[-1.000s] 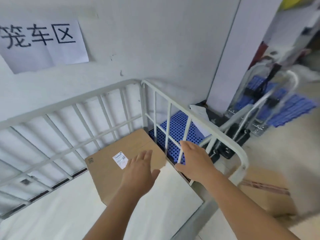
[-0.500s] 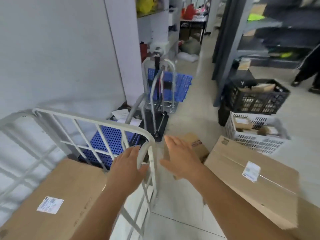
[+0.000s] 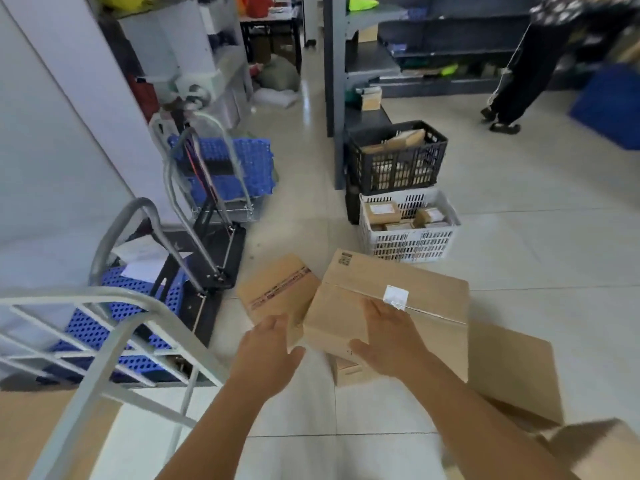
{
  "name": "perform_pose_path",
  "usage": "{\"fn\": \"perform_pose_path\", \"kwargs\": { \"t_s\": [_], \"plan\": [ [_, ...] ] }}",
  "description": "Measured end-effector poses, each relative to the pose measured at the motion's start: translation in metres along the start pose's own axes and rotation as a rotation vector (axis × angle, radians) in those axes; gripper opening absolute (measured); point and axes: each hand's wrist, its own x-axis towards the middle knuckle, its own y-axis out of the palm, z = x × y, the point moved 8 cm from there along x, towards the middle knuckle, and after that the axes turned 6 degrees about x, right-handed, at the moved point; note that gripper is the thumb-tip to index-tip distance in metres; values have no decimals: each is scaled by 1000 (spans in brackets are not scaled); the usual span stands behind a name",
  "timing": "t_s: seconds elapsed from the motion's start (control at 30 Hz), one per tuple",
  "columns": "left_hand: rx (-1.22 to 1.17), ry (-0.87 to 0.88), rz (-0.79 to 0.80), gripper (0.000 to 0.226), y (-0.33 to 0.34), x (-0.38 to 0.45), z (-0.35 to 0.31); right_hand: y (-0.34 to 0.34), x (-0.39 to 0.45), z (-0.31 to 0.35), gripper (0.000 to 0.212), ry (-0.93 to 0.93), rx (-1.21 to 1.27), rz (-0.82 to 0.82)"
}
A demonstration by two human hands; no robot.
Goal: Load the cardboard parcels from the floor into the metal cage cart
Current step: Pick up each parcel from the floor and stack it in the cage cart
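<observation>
A large cardboard parcel (image 3: pixel 426 299) with a white label lies on top of other boxes on the floor ahead. My right hand (image 3: pixel 388 337) lies flat on its near left part, fingers spread. A smaller taped parcel (image 3: pixel 277 289) sits on the floor to its left. Just before that one's near edge hovers my left hand (image 3: pixel 266 355), fingers apart and holding nothing. The white metal cage cart (image 3: pixel 114 327) stands at the lower left, with one parcel (image 3: pixel 24 431) inside it. More parcels (image 3: pixel 512 368) lie at the lower right.
Folded hand trucks with blue decks (image 3: pixel 221 171) lean by the wall behind the cart. A white crate (image 3: pixel 408 233) and a black crate (image 3: pixel 394 157) of small boxes stand ahead by grey shelving (image 3: pixel 349 64). A person (image 3: pixel 519 71) walks at the far right.
My view has swung right from the cart to the floor. Both hands left the parcel in the cart, passed its rail, and now reach the floor parcels; the right hand touches the large one.
</observation>
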Motion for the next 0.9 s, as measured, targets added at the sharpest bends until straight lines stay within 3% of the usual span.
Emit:
{"fn": "perform_pose_path", "kwargs": {
  "t_s": [0.33,0.9],
  "plan": [
    [4,99,134,65,49,77,-91,-10,13,-150,79,241,13,32],
    [90,164,269,71,101,305,-89,19,152,-259,83,608,174,-31]
  ]
}}
